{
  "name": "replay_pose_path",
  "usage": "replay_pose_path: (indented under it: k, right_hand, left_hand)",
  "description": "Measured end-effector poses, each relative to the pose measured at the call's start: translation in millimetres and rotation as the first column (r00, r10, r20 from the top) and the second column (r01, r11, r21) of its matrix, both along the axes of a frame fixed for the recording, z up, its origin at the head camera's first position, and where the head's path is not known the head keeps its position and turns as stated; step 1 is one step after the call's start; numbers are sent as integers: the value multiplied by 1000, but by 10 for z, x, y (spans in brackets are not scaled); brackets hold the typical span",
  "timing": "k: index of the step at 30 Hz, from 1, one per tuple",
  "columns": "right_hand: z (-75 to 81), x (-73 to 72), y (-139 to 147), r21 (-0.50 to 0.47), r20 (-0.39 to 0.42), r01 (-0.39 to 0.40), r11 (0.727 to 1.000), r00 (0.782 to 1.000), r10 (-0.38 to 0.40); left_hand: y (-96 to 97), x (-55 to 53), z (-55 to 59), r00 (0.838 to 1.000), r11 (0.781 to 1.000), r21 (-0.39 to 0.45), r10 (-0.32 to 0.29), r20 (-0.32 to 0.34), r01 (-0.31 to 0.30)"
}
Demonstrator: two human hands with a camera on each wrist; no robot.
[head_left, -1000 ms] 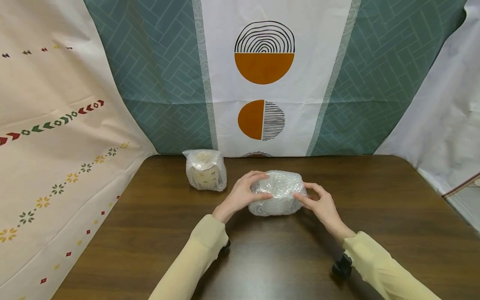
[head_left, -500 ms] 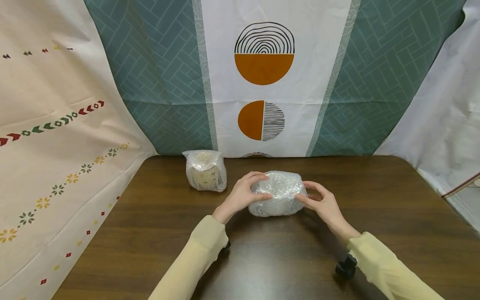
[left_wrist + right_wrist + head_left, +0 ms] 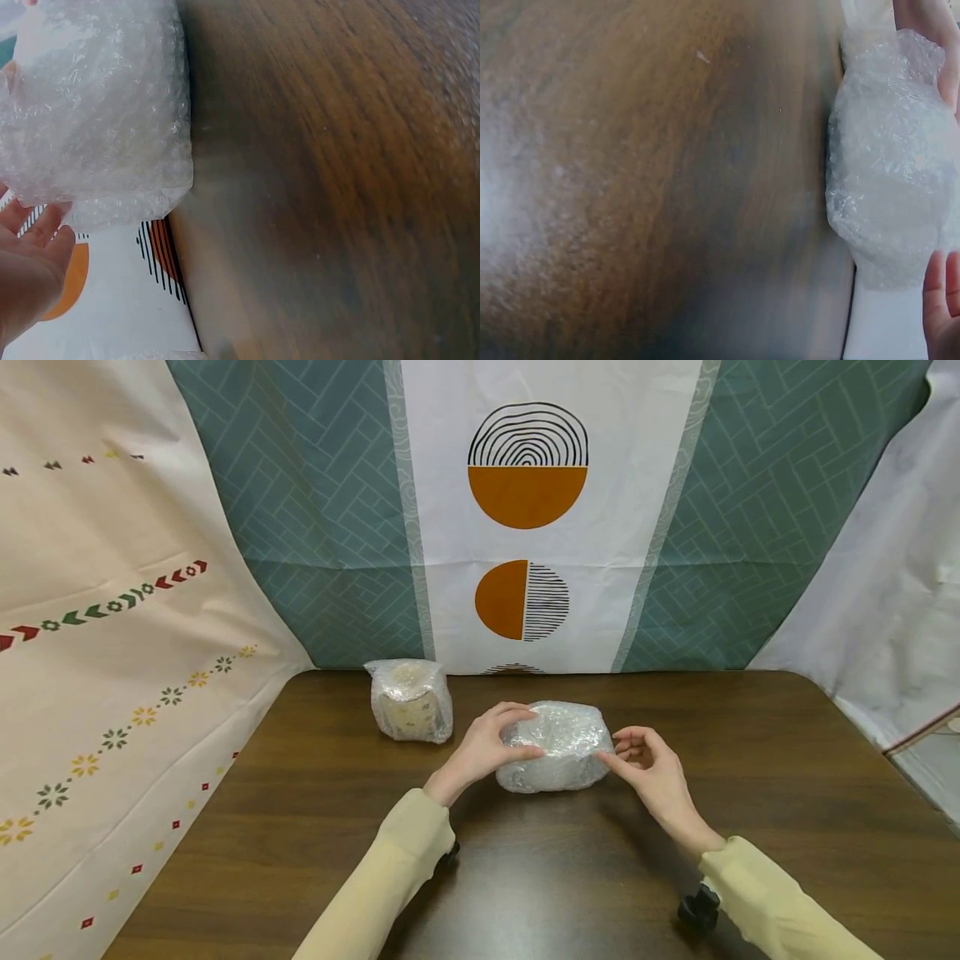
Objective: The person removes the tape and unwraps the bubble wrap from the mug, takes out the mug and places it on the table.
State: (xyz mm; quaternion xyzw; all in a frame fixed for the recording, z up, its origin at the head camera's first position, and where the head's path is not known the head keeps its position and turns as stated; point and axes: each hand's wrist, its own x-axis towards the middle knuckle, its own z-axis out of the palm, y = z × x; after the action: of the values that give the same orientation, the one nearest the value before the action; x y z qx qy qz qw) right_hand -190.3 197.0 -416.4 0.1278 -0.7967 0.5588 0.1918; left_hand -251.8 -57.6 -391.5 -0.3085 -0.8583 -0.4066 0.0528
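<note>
A bubble-wrapped package (image 3: 558, 739) rests on the wooden table; the wrapping obscures its contents. My left hand (image 3: 480, 747) holds its left end, thumb in front and fingers over the top. At the right end is my right hand (image 3: 652, 777), its thumb tip by the wrap's edge and its fingers loosely bent beside it. In the left wrist view, fingers of my left hand (image 3: 37, 255) meet the edge of the wrap (image 3: 97, 112). The right wrist view has my right hand (image 3: 941, 307) with fairly straight fingers close to the package (image 3: 892, 157).
Another bubble-wrapped item (image 3: 412, 702), cream-coloured with small markings, stands at the back left of the brown table (image 3: 300, 827). A patterned curtain (image 3: 337, 527) hangs behind the far edge, and a cream cloth (image 3: 112, 693) hangs at the left.
My right hand has shifted slightly right and towards me, its fingers coming off the package's right end. My left hand and both wrapped items look unmoved.
</note>
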Motion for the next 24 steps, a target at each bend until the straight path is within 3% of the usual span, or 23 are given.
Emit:
replay_pose_path:
  k: [4, 13, 18, 24]
  right_hand:
    - [15, 33, -2, -50, -27, -20, 999, 999, 19]
    - [211, 260, -163, -76, 131, -92, 993, 986, 101]
    - [334, 342, -281, -83, 118, -128, 988, 984, 137]
    - [373, 364, -344, -51, 117, -126, 991, 984, 132]
  left_hand:
    - [-7, 6, 9, 1000, 1000, 6, -1, 3, 1]
    - [-5, 8, 16, 1000, 1000, 7, -3, 16, 3]
    - [-6, 16, 29, 1000, 1000, 11, -2, 27, 2]
    - [-8, 18, 29, 999, 1000, -1, 7, 44, -7]
